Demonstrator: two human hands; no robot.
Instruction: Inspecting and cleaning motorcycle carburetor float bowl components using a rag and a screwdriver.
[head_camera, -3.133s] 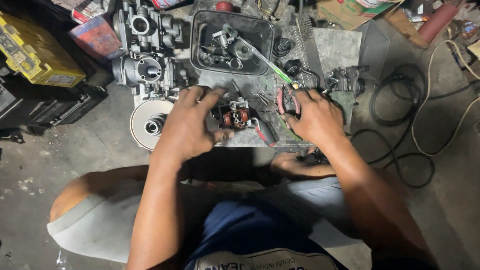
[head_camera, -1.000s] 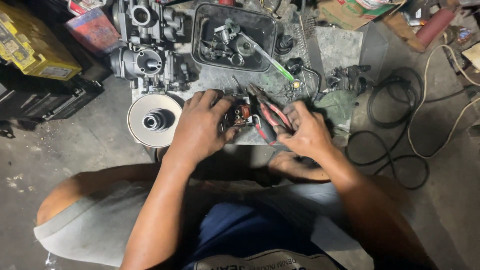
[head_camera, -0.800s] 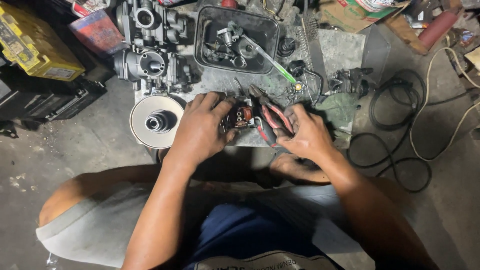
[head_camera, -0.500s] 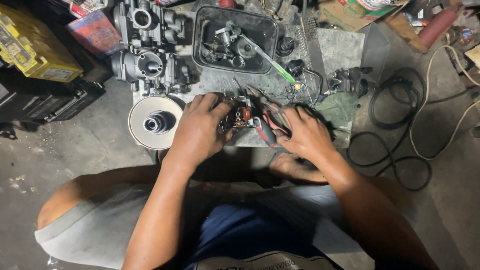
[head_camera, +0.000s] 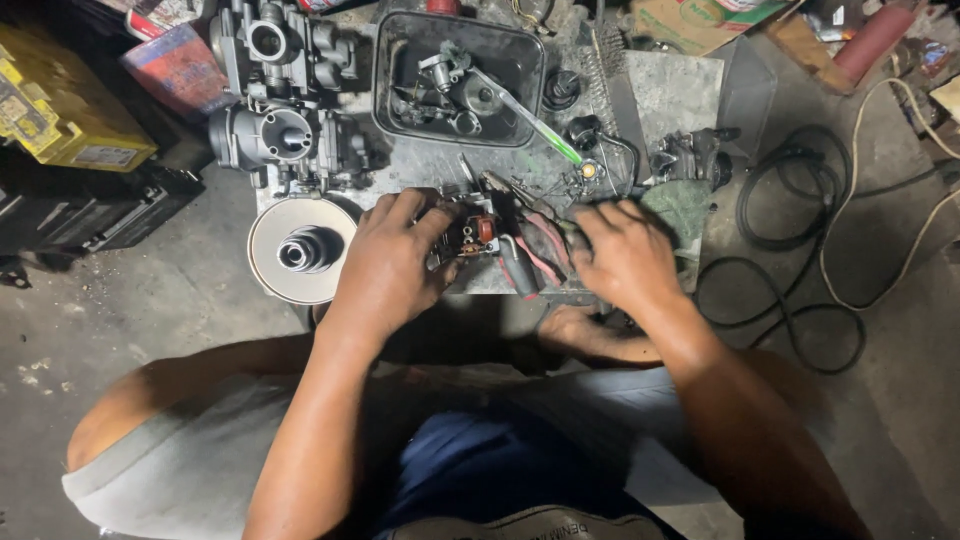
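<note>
From the head view, a low, grimy grey bench (head_camera: 670, 90) fills the upper middle of the frame, standing on a stained concrete floor (head_camera: 120, 320). The left hand (head_camera: 385, 265) sits at the centre, its grip closed around a small electrical part (head_camera: 470, 230) with a red piece showing, held against the bench's near edge. The right hand (head_camera: 625, 255) lies just right of it, fingers curled down over the bench; whether they clasp anything I cannot tell. Red-handled pliers (head_camera: 525, 250) rest between the two hands.

Further up the bench stands a black tray (head_camera: 395, 95) of small metal parts, with a green-handled tool (head_camera: 535, 125) slanting out of it. A carburettor assembly (head_camera: 285, 100) occupies the upper left of the bench, and a round pulley disc (head_camera: 300, 250) lies at its left edge. On the floor, a yellow box (head_camera: 60, 115) sits upper left; black cables (head_camera: 790, 250) coil at the right.
</note>
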